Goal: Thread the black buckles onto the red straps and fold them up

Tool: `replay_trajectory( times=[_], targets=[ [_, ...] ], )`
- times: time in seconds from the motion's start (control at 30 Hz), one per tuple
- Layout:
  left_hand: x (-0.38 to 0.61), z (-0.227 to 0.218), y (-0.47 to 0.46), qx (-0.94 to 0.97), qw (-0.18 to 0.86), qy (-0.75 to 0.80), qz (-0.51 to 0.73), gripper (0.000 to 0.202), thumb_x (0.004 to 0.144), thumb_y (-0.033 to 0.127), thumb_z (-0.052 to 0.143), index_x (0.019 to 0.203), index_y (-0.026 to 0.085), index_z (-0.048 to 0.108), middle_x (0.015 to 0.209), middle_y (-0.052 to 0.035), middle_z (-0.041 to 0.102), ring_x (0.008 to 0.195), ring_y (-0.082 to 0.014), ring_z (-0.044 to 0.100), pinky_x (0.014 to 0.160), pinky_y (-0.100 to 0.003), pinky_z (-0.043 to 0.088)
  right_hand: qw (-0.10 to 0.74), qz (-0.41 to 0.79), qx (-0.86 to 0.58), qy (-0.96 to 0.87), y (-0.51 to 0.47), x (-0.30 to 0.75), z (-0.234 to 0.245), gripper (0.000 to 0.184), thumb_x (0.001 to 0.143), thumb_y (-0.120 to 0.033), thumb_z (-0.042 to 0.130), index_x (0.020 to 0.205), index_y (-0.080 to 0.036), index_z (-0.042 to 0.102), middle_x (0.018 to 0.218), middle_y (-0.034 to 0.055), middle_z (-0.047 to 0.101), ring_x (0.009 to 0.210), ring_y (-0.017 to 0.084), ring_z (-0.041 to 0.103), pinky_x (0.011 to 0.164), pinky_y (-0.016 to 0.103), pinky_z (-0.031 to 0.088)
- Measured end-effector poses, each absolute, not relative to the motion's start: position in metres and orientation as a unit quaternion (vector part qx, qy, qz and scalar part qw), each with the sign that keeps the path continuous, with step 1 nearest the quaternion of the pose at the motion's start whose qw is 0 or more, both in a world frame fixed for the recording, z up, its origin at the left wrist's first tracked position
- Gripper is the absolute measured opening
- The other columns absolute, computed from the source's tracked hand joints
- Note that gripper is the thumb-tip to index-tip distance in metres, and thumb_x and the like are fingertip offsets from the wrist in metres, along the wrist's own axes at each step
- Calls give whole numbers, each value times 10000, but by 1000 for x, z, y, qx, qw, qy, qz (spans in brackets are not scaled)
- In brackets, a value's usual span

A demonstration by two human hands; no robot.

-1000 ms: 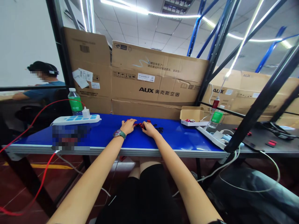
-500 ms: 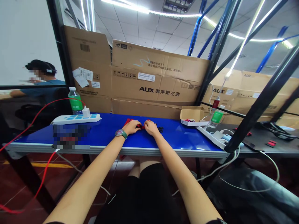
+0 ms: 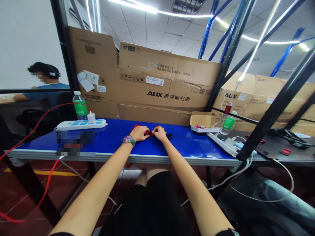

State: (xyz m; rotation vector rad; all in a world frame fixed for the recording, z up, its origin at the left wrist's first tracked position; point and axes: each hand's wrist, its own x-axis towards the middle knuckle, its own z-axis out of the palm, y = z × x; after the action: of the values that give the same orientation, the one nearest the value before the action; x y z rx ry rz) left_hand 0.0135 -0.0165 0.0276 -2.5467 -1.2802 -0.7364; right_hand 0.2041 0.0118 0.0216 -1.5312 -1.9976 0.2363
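The small red part [image 3: 148,132] lies near the middle of the blue tabletop [image 3: 110,141], between my two hands. My left hand [image 3: 139,133], with a wristwatch [image 3: 128,140] behind it, and my right hand [image 3: 159,133] are both loosely curled with their fingertips on the part. From here I cannot tell whether they pinch it or only press on it.

A few small black parts [image 3: 168,135] lie just beside my right hand at 3 o'clock. An open small cardboard box [image 3: 203,119] with red pieces in it sits near the table's far edge at 2 o'clock. Past it stand a green-labelled bottle [image 3: 227,124] and a white power strip [image 3: 222,142], partly cut off by a slanting black frame post [image 3: 275,108].

At 10 o'clock are a second power strip [image 3: 81,124] carrying a white charger [image 3: 91,117], and another green-labelled bottle [image 3: 79,106]. AUX cartons [image 3: 167,85] wall off the table at 12 o'clock. A co-worker in a blue shirt [image 3: 49,95] sits at far left.
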Motion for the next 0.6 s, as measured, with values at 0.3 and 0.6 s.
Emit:
replay_trajectory(
  times=[0.3,0.6],
  targets=[
    [19,31,-19,-845,177,-430,-265,241,795,377,678,958,208,730,972,-65,736,883,-240,685,799,-355,422,350,67,-576,-736,17,210,19,302,949,-214,458,967,-229,759,1210,63,659,1120,235,561,951,371,421],
    [18,30,-18,-850,204,-420,-243,225,820,349,672,973,189,707,989,-82,725,890,-235,664,823,-368,391,355,21,-527,-772,15,206,18,185,921,-362,656,840,-232,760,1154,59,648,1139,251,484,939,404,364]
  ],
)
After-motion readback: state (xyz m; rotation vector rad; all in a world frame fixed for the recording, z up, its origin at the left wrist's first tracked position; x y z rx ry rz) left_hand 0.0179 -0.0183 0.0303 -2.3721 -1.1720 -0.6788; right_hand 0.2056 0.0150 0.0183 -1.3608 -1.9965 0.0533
